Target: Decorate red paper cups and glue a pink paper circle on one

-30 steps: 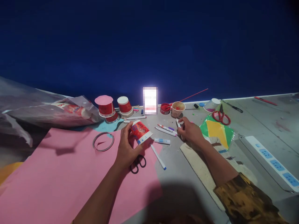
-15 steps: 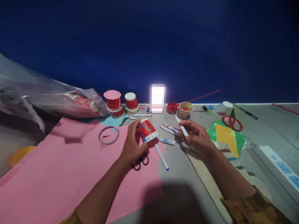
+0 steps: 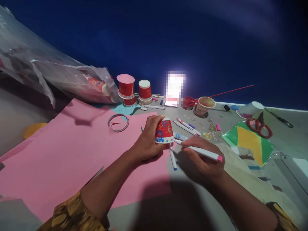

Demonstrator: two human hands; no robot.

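My left hand point(image 3: 149, 141) grips a red paper cup point(image 3: 166, 131), turned rim down, with blue marks drawn on its side and lower band. In my right hand point(image 3: 204, 157) is a white marker point(image 3: 203, 152) with a pink end, held like a pen, its tip close to the cup's white rim. Whether the tip touches the rim I cannot tell. Below the cup lies a blue-ended marker point(image 3: 173, 158). More markers point(image 3: 185, 126) rest just behind my right hand. Pink paper point(image 3: 79, 154) spreads under and left of my left hand.
A tape roll point(image 3: 118, 123) lies on the pink paper. Stacked red cups point(image 3: 126, 88), a bright, blurred-out panel point(image 3: 175, 88) and a patterned cup point(image 3: 204, 106) line the back. Red-handled scissors point(image 3: 260, 126) lie on a green and yellow packet point(image 3: 250, 141) at right. A plastic bag point(image 3: 79, 77) fills the left.
The cup has turned from tilted to rim down and moved right in view. My right hand has lowered and brought the marker over to the cup's rim. The view has shifted.
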